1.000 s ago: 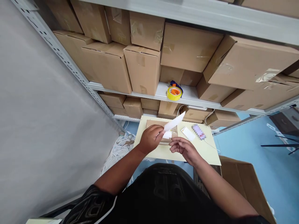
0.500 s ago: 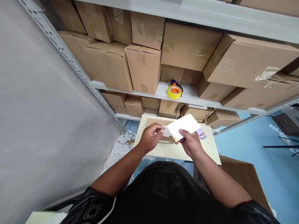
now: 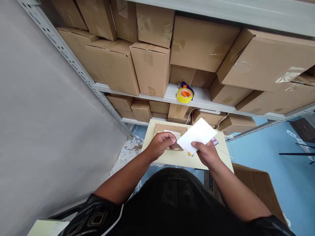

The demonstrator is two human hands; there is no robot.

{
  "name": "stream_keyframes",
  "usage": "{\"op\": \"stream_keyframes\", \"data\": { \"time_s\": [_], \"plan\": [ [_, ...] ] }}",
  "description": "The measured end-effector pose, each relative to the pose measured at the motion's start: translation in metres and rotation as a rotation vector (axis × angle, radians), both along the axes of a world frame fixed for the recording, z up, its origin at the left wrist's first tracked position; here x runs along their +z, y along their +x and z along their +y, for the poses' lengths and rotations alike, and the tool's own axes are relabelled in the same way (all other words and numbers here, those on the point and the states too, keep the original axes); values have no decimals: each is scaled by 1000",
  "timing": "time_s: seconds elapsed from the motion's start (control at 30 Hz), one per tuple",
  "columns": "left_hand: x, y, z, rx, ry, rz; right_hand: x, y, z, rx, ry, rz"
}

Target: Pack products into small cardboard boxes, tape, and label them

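Observation:
A white paper sheet (image 3: 198, 133), perhaps several stacked, has a small yellow mark at its lower corner. My right hand (image 3: 208, 153) is closed on its right side, thumb on top. Beside the sheet's left corner, my left hand (image 3: 163, 143) has its fingers curled in a pinch; whatever lies between the fingertips, if anything, cannot be made out. Under both hands a cardboard box (image 3: 161, 127) lies on the pale yellow table (image 3: 169, 158). A white label (image 3: 176, 133) shows on the box, partly hidden by my left hand.
A yellow tape roll in a dispenser (image 3: 185, 94) sits on the metal shelf (image 3: 169, 93), among many cardboard boxes (image 3: 150, 68). Right of my hand a phone-like object (image 3: 215, 141) lies on the table. Paper scraps (image 3: 123, 160) cover the floor at left; an open carton (image 3: 256, 186) stands right.
The right hand has moved slightly right and down, tilting the sheet more steeply. My left hand has shifted a little right and curled tighter, and more of the box's label shows.

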State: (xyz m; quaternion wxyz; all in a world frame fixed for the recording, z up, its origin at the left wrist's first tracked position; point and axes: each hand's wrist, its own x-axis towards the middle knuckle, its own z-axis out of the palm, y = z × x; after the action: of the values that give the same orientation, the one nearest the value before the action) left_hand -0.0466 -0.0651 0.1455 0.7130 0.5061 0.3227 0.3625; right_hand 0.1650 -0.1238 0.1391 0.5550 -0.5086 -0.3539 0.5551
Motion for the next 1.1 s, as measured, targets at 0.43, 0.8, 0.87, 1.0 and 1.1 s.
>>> {"op": "stream_keyframes", "data": {
  "time_s": [0.43,0.8,0.87,1.0,1.1],
  "plan": [
    [-1,5,2,-34,-12,39,-8,3,3,56,-21,-18],
    [-9,9,0,-12,-14,79,-15,10,1,36,-33,-23],
    [-9,11,0,-16,-17,84,-17,11,1,35,-39,-25],
    [-12,14,0,-26,-40,75,-19,14,1,40,-47,-20],
    [-15,16,-1,-42,-46,53,-20,14,1,34,-61,2]
  ]
}}
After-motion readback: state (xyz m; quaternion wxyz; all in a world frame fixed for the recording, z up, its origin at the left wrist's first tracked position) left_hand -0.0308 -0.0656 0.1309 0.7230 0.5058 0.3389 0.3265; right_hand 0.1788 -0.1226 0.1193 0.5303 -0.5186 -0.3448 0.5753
